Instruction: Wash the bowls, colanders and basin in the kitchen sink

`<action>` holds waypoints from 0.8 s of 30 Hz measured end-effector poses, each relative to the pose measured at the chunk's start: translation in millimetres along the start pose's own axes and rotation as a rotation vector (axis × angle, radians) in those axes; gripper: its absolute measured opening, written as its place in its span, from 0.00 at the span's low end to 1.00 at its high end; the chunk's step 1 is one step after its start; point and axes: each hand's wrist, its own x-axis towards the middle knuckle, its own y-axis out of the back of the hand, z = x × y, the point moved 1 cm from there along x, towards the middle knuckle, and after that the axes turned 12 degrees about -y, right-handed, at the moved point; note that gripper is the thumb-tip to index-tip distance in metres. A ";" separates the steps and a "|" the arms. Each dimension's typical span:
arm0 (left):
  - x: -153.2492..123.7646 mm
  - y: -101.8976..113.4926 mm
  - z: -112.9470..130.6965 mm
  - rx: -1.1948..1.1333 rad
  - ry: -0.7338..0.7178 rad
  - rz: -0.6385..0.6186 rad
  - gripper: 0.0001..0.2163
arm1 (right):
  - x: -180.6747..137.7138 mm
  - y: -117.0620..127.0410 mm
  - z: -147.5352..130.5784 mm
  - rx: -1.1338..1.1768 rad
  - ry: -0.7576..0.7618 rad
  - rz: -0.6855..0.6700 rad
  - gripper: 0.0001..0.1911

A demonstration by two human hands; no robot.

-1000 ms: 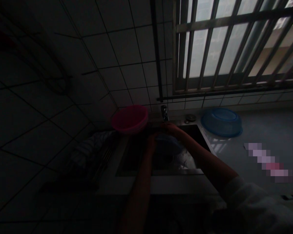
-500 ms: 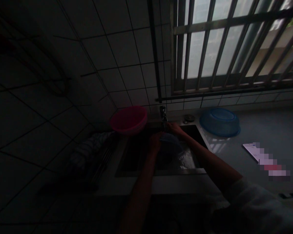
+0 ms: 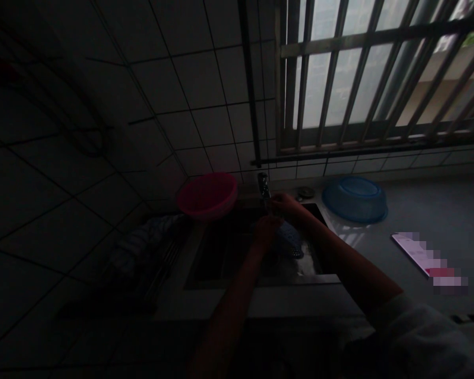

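Observation:
In the dim sink point(image 3: 332, 279), a blue plastic colander point(image 3: 289, 239) with small holes is held tilted on its side below the faucet point(image 3: 264, 184). My left hand point(image 3: 267, 229) is closed on its near left edge. Just under the spout, my right hand point(image 3: 286, 205) has its fingers curled at the colander's upper edge; darkness hides the exact grip. Light glints off the wet sink floor beneath the colander.
A pink basin point(image 3: 208, 196) sits at the sink's back left corner. On the right counter are an upturned blue basin point(image 3: 354, 199) and a phone point(image 3: 413, 250). A striped cloth point(image 3: 138, 242) lies at the left. A barred window point(image 3: 351, 79) is above.
The colander has turned from a broad view to a more edge-on tilt. My left hand has moved right, closer to my right hand, which stays below the faucet.

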 end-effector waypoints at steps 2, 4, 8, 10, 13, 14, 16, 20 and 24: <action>-3.3 2.7 -2.5 -0.023 0.017 0.020 0.27 | -2.2 15.5 -6.8 -0.044 0.027 0.137 0.08; -8.7 7.4 -9.6 -0.048 0.083 0.029 0.28 | -5.1 25.2 -21.0 -0.057 0.072 0.241 0.17; -24.5 21.4 -30.7 -0.103 0.224 0.036 0.31 | -7.1 23.5 -56.0 -0.044 0.204 0.208 0.34; -35.0 29.6 -43.0 -0.105 0.304 0.029 0.32 | -5.2 16.4 -66.7 -0.061 0.232 0.169 0.36; -54.4 42.0 -63.9 -0.105 0.494 0.023 0.31 | -1.9 6.1 -69.7 -0.019 0.196 0.212 0.29; -61.5 45.7 -71.4 -0.115 0.581 0.015 0.30 | -1.5 3.3 -68.6 0.000 0.182 0.236 0.27; -75.3 52.1 -85.8 -0.155 0.729 0.005 0.25 | -2.0 -0.6 -66.0 0.006 0.173 0.274 0.26; -92.8 60.8 -107.0 -0.365 0.880 0.110 0.15 | -8.2 -3.1 -57.9 -0.051 0.181 0.286 0.27; -95.8 62.9 -115.5 -0.470 0.910 0.243 0.15 | -23.3 -7.3 -27.7 0.122 0.115 0.226 0.29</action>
